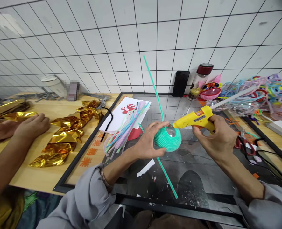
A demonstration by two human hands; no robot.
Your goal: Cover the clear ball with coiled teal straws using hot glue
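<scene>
My left hand point(150, 142) grips the left side of a round green coiled ball point(171, 141) that has a clear opening on top. A long green pipe cleaner point(154, 84) rises behind the ball, and another green length point(167, 178) lies below it on the glass. In my right hand point(216, 135) is a yellow hot glue gun point(195, 118), with a white glue stick point(234, 98) jutting from its back. The gun's nozzle points left and meets the rim of the ball's opening, close to my left fingertips.
Left of the ball lie colored pipe cleaners point(129, 127) on white paper point(118, 114). A phone point(180, 83) and a glass bottle point(198, 81) stand by the tiled wall. Scissors point(246, 144) and cables lie right. Another person's hands point(32, 125) hold gold foil on the left.
</scene>
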